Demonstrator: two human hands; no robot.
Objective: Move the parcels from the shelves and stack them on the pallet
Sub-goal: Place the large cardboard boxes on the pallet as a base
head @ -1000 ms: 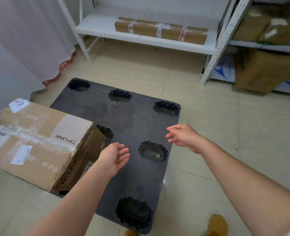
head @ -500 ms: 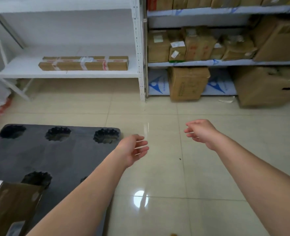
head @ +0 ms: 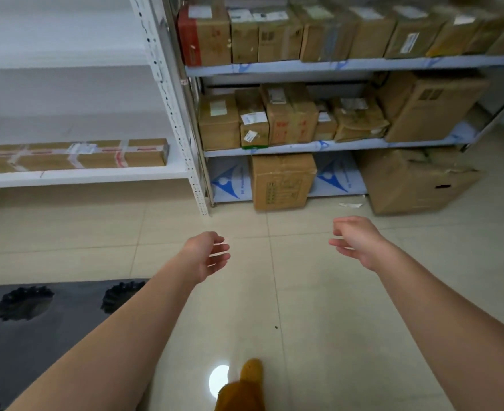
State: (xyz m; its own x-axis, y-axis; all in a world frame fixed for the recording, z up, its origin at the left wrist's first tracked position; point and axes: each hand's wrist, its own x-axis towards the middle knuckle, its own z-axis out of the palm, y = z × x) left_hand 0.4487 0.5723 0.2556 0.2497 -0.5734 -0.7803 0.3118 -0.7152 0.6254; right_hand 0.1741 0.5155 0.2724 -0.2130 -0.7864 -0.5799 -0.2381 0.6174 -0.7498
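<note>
My left hand (head: 206,256) and my right hand (head: 358,241) hang in front of me over the tiled floor, fingers loosely curled, holding nothing. The dark plastic pallet (head: 67,327) lies at the lower left, partly hidden by my left forearm. Several brown cardboard parcels (head: 292,117) fill the metal shelves (head: 327,145) ahead on the right. A long flat parcel (head: 75,155) with tape bands rests on the white shelf (head: 96,175) to the left. A medium box (head: 281,180) and a large box (head: 413,179) stand on the floor under the lowest shelf.
The white upright post (head: 182,126) splits the two shelving units. Glossy beige tiles (head: 304,321) stretch between me and the shelves. A yellow-brown slipper toe (head: 249,378) shows at the bottom centre. A scrap of paper (head: 350,204) lies on the floor by the large box.
The view has swung right and forward from the pallet toward the shelves. The box on the pallet has dropped out of sight, and both hands stay empty and raised.
</note>
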